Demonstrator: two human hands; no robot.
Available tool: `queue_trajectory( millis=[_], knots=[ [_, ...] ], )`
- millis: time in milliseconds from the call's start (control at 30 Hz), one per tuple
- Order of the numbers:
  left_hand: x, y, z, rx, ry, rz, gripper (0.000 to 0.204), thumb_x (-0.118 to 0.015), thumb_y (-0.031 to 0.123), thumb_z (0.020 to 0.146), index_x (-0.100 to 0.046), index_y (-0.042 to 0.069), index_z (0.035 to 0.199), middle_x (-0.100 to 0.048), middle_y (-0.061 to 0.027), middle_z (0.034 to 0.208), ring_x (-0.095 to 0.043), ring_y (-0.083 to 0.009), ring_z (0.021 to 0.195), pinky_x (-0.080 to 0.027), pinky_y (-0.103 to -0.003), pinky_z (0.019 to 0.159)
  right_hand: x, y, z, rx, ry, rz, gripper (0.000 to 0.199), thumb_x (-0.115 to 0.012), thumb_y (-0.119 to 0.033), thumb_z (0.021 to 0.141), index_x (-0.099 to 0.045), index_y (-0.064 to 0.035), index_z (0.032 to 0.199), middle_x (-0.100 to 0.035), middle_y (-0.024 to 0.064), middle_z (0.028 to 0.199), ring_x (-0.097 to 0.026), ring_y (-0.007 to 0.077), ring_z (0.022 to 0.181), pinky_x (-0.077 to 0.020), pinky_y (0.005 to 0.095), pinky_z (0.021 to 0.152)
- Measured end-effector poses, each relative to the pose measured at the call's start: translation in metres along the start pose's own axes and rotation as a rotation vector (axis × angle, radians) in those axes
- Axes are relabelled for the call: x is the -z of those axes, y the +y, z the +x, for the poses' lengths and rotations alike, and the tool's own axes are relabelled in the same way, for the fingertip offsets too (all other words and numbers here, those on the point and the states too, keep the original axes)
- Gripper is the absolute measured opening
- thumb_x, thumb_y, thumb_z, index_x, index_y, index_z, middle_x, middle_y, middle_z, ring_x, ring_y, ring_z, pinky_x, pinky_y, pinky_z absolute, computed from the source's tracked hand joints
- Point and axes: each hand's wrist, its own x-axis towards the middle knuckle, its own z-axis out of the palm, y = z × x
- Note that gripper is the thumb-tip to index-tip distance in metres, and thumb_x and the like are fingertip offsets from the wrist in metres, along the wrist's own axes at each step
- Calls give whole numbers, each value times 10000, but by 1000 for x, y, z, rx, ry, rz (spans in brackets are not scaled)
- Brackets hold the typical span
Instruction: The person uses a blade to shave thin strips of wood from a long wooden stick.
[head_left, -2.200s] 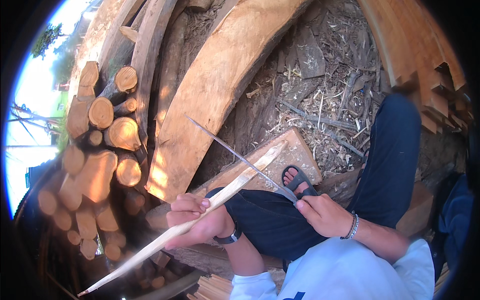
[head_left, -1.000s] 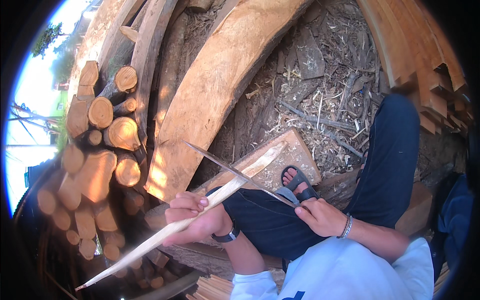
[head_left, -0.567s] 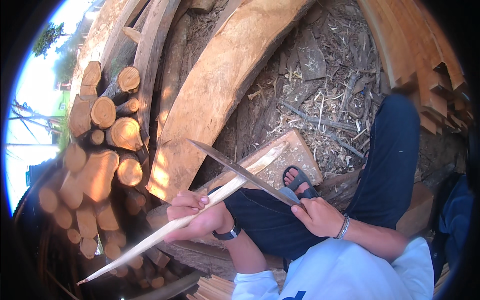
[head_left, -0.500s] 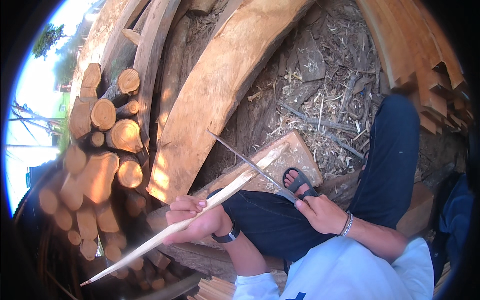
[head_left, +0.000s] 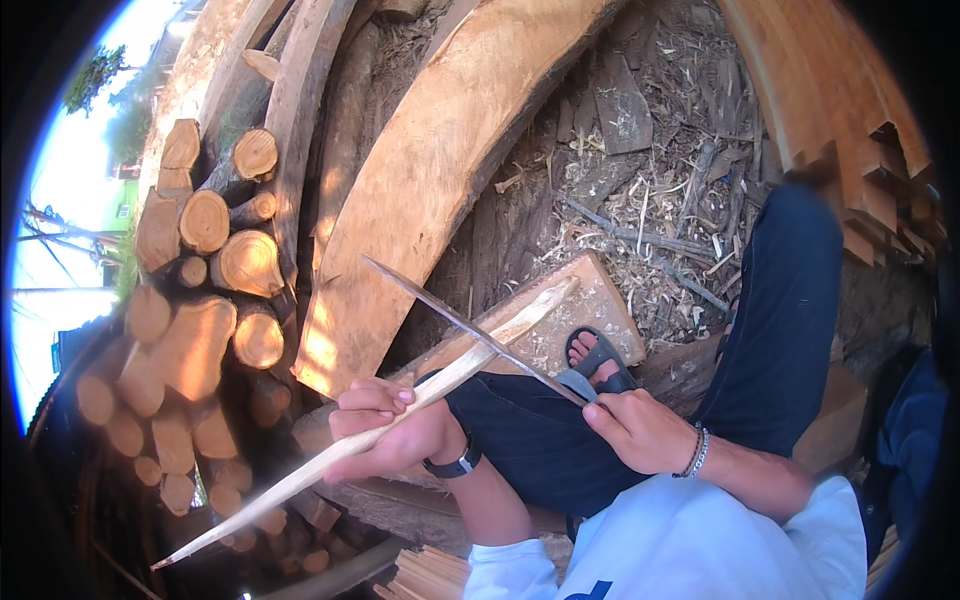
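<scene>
My left hand [head_left: 385, 430] is closed round a long, pale, peeled wooden stick [head_left: 455, 373]. The stick slants across my thigh, one end tapering to a point at lower left. Its far end rests on a flat wooden block [head_left: 600, 305]. In my right hand [head_left: 645, 430] is a long narrow machete [head_left: 430, 300], its handle mostly hidden by my fingers. The blade lies across the stick, between my left hand and the far end, its tip pointing up and left.
Cut logs [head_left: 250, 265] are stacked at the left. A large slab [head_left: 450, 140] curves through the upper middle. Sawn planks [head_left: 820, 110] lie at the upper right. Wood shavings [head_left: 680, 215] cover ground beyond the block, near my sandalled foot [head_left: 597, 355]. Thin sticks [head_left: 430, 575] lie at the bottom.
The machete blade has shifted left along the stick, nearer my left hand. My left hand keeps its hold, and the stick has moved only slightly.
</scene>
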Motion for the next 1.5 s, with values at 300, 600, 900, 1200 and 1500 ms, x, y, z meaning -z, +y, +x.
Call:
queue_trajectory(
  millis=[300, 600, 900, 1200, 1500],
  knots=[
    [-8, 1, 1, -12, -44, -24, 655, -107, 630, 943, -292, 117, 579, -267, -4, 471, -234, -101, 376, -248, -179, 364, 7, 1, 1, -15, 3, -35, 490, -406, -332, 979, -553, 45, 704, -572, 264, 626, -598, 441, 661, -461, 501, 650],
    [-5, 0, 1, -13, -20, 1, 647, -116, 622, 948, -292, 117, 583, -266, -6, 470, -242, -95, 370, -232, -178, 347, 30, -37, -2, -5, -55, 135, 469, -416, -321, 976, -543, 51, 720, -549, 257, 598, -581, 447, 644, -440, 498, 627],
    [-6, -1, 0, -23, 1, 24, 646, -122, 616, 952, -292, 114, 583, -267, -15, 457, -239, -104, 369, -242, -179, 366, 9, -10, 3, -41, -10, 33, 494, -423, -351, 971, -552, 56, 721, -560, 259, 579, -598, 437, 628, -466, 480, 629],
    [-8, 2, 2, 25, 79, 44, 649, -128, 628, 946, -289, 115, 583, -267, -9, 471, -224, -95, 387, -222, -175, 352, 4, 1, 2, -48, 1, -8, 513, -395, -341, 982, -537, 70, 709, -573, 319, 747, -584, 472, 726, -463, 502, 700],
    [-9, -2, 3, 4, 39, 70, 642, -128, 614, 953, -286, 118, 577, -255, -1, 465, -246, -94, 384, -222, -169, 359, 16, -27, 3, -110, -132, 95, 482, -401, -316, 982, -535, 56, 707, -563, 356, 829, -576, 472, 852, -450, 486, 782]
  ],
)
